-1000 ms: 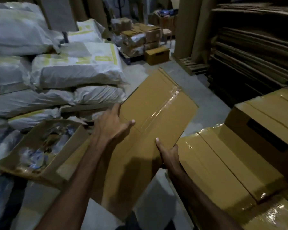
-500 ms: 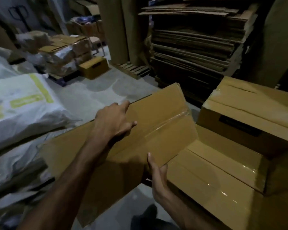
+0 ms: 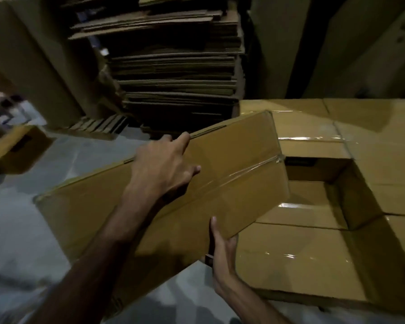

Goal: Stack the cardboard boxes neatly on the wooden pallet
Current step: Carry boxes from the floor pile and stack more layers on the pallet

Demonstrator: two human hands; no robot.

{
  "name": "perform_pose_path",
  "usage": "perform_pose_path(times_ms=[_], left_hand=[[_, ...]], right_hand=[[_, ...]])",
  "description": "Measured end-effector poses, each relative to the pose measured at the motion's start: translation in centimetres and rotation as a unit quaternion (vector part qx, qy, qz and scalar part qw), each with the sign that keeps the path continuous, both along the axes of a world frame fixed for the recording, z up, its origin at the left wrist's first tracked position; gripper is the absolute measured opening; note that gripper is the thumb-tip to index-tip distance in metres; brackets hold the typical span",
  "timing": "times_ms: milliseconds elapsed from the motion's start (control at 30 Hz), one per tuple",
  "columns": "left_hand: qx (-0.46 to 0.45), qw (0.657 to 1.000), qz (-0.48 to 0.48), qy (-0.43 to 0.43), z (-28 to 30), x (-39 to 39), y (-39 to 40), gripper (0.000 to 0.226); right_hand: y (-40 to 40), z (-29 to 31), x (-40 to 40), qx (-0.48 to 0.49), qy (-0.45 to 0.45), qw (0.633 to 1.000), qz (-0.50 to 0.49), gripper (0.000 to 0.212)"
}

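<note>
box in hands [image 3: 232, 174]: long taped carton, tilted, carried over the floor, right end poking over the gap in the stacked boxes
left hand [image 3: 163, 167]: on top of the carton, fingers hooked over the far edge, thumb flat on the top face, so grip holding the box
right hand [image 3: 222, 249]: under the near edge, fingers up against the side, grip holding the box from below
stacked boxes [image 3: 302, 260]: taped cartons packed tight on the right, one open slot among them
flat cardboard pile [image 3: 178, 73]: tall stack behind, pretty dark
floor [image 3: 17, 218]: grey concrete, small box [image 3: 17, 148] far left
</note>
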State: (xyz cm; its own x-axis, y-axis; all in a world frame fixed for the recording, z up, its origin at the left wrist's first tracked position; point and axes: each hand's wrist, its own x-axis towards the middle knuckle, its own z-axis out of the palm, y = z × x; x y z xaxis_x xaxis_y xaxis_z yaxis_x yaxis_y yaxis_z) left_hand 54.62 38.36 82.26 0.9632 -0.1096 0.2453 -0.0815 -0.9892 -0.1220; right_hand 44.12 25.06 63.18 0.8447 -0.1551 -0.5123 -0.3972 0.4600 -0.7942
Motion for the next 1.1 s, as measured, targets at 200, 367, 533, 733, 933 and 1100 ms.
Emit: perform_pose_path(times_ms=[200, 367, 533, 733, 933, 1100], left_hand=[[-0.026, 0.982, -0.186, 0.028, -2.0, 8.2, -0.5, 0.077], [-0.020, 0.945, -0.320, 0.059, -4.0, 11.1, -1.3, 0.078], [-0.060, 0.910, -0.391, 0.127, -7.8, 13.4, -2.6, 0.078], [-0.113, 0.884, -0.401, 0.211, -11.2, 15.9, -4.1, 0.087], [-0.142, 0.882, -0.383, 0.235, -11.3, 18.3, -7.3, 0.082], [-0.131, 0.884, -0.383, 0.236, -11.7, 19.6, -11.4, 0.080]], right_hand=[[3.3, -1.4, 2.5, -0.017, 0.066, 0.976, -0.207, 0.124], [7.6, -1.3, 2.0, 0.005, 0.128, 0.931, -0.342, 0.115], [8.3, -2.2, 1.7, -0.023, 0.173, 0.902, -0.395, 0.122], [5.6, -3.4, 2.9, -0.073, 0.194, 0.885, -0.416, 0.127], [0.8, -5.5, 6.4, -0.081, 0.193, 0.902, -0.377, 0.142], [-3.8, -6.8, 7.8, -0.083, 0.195, 0.905, -0.369, 0.135]])
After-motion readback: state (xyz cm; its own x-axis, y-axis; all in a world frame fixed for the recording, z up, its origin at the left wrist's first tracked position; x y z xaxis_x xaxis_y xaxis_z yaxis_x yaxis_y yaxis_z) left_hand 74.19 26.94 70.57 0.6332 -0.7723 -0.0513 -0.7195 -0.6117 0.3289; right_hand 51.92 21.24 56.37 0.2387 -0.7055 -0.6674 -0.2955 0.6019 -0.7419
